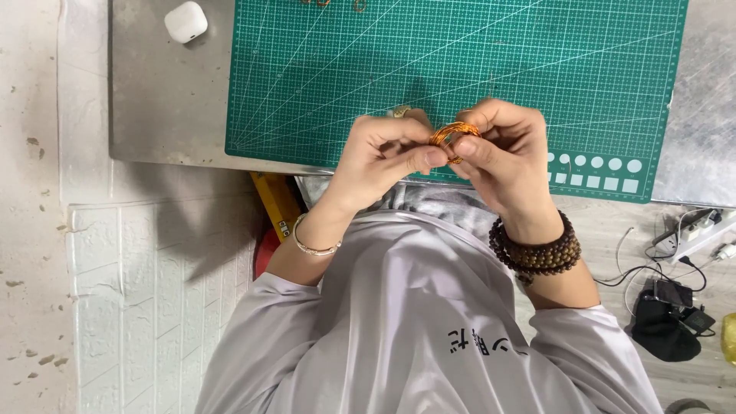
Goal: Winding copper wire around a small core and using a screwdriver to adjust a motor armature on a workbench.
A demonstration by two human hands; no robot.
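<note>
Both my hands meet over the near edge of a green cutting mat point(460, 54). Between them I hold a small coil of copper-orange wire point(451, 133). My left hand point(383, 157) pinches the coil's left side with thumb and fingers. My right hand point(506, 153) grips its right side, fingers curled around it. A thin silver bangle sits on my left wrist, and dark wooden bead bracelets wrap my right wrist.
The mat lies on a grey metal table point(165, 100). A small white case point(185, 21) rests at the table's far left. Small copper bits point(330, 4) lie at the mat's far edge. A power strip with cables point(690, 238) and a black object lie on the floor at right.
</note>
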